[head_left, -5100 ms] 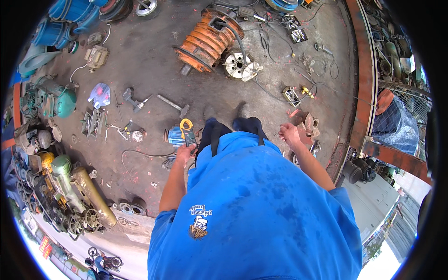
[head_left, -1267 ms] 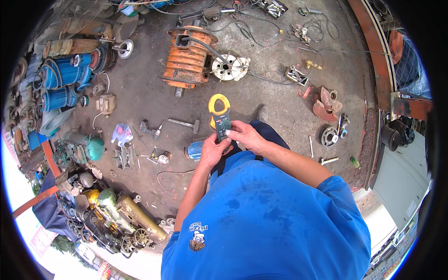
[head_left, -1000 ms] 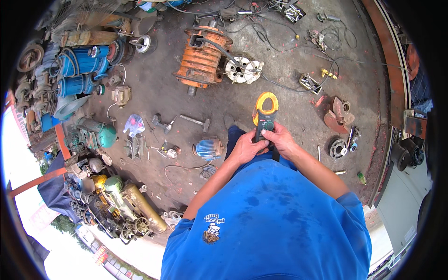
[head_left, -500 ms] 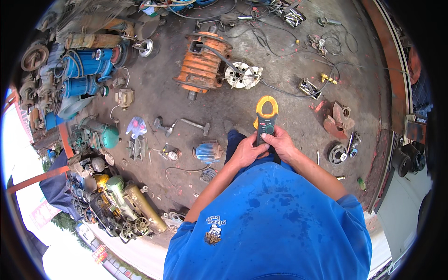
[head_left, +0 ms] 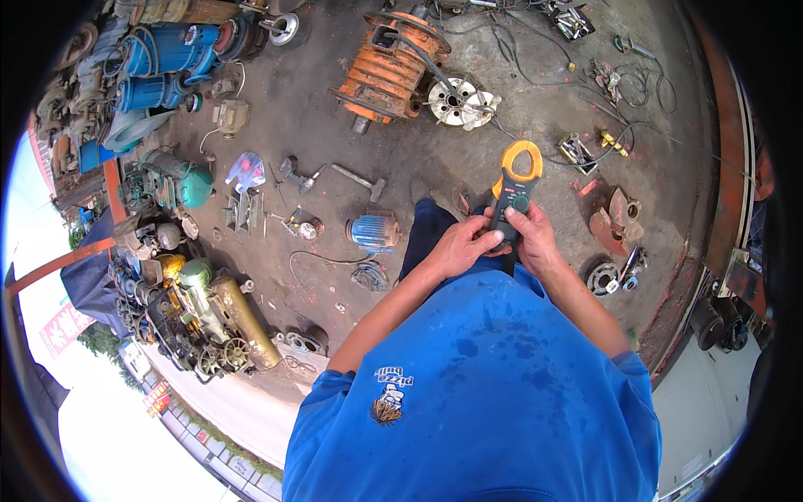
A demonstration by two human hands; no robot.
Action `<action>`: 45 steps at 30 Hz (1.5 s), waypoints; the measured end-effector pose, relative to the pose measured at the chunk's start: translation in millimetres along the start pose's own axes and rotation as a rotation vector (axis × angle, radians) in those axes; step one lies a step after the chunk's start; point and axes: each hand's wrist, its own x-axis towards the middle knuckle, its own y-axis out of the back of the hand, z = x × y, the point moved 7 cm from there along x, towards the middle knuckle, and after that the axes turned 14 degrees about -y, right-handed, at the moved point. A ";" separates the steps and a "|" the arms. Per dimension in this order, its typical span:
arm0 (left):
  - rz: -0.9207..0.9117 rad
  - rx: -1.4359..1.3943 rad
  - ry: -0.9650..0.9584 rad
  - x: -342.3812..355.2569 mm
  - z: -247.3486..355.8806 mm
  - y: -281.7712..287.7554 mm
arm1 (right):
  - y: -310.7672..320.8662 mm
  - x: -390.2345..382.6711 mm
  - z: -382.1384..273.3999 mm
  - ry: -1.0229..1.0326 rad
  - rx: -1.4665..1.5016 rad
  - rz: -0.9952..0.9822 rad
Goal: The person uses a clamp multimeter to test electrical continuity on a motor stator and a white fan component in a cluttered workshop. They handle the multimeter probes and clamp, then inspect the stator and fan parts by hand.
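Observation:
A clamp meter (head_left: 512, 199) with a yellow ring-shaped jaw and a dark body is held upright in front of my blue shirt. Its jaw is closed and encircles nothing. My left hand (head_left: 462, 248) grips the lower body from the left, thumb across the front. My right hand (head_left: 535, 238) wraps it from the right, the thumb near the dial. Beyond the meter, on the floor, lies a large orange ribbed motor (head_left: 382, 74) with a black cable, beside a pale round slotted end cover (head_left: 458, 104). A small blue motor (head_left: 374, 233) sits left of my hands.
A hammer (head_left: 361, 181) lies on the concrete at left. Blue motors (head_left: 167, 54) and machine parts crowd the far left. On the right are a tray of tools (head_left: 577, 151), a rusty bladed part (head_left: 615, 224) and a ring-shaped part (head_left: 600, 277). Loose cables cross the floor.
The view has shifted, so the orange motor stands higher and farther right in the picture. The meter and both hands appear slightly farther right; the grip stays on the meter.

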 end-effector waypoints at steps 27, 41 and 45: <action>0.294 0.330 0.185 -120.7 -158.9 276.3 | -127.0 55.6 74.0 -0.260 0.025 0.000; 0.288 0.477 0.307 -79.3 -264.6 287.3 | 245.2 -154.1 -133.5 0.065 -0.823 1.390; 0.353 0.491 0.247 15.7 -253.3 222.7 | 355.3 -0.1 -90.3 0.034 -0.529 1.094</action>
